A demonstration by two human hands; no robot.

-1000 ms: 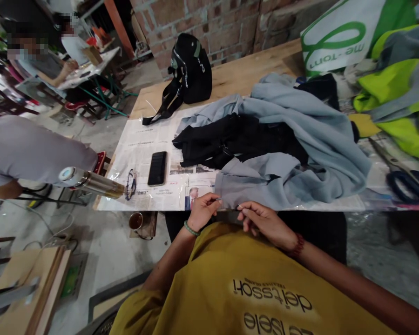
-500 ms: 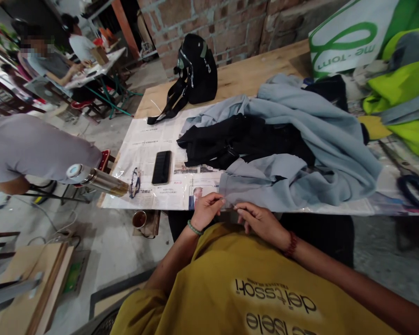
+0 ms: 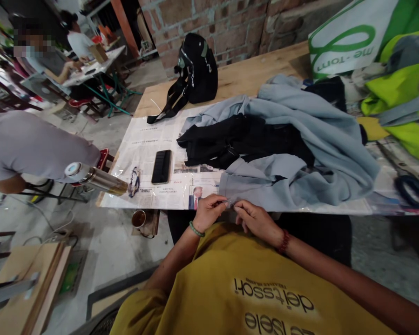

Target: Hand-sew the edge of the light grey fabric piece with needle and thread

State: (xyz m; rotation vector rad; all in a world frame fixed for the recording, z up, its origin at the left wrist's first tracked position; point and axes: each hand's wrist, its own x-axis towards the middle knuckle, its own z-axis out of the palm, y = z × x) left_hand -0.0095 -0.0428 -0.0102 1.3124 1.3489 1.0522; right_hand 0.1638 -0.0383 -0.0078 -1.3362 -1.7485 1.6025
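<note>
Over the table's front edge, my left hand point(image 3: 209, 214) pinches something tiny with thumb and forefinger; it is too small to name. Close beside it, my right hand point(image 3: 256, 219) is also closed in a pinch, its fingertips almost meeting those of the left. Whatever lies between the fingertips is thin and blurred. Just beyond both hands lies a crumpled grey-blue garment point(image 3: 345, 153) with a black cloth piece point(image 3: 244, 139) on it.
Left on the newspaper-covered table point(image 3: 150, 139) are a phone point(image 3: 161, 166), glasses point(image 3: 134, 181) and a bottle point(image 3: 97, 178). A black bag point(image 3: 202, 70) stands behind. Scissors point(image 3: 410, 184) and yellow-green cloth point(image 3: 401, 88) are at right. A person in grey point(image 3: 38, 144) sits at left.
My two hands have come closer together, the left shifting slightly right, and their fingertips now nearly touch. Garment and table items stay in place.
</note>
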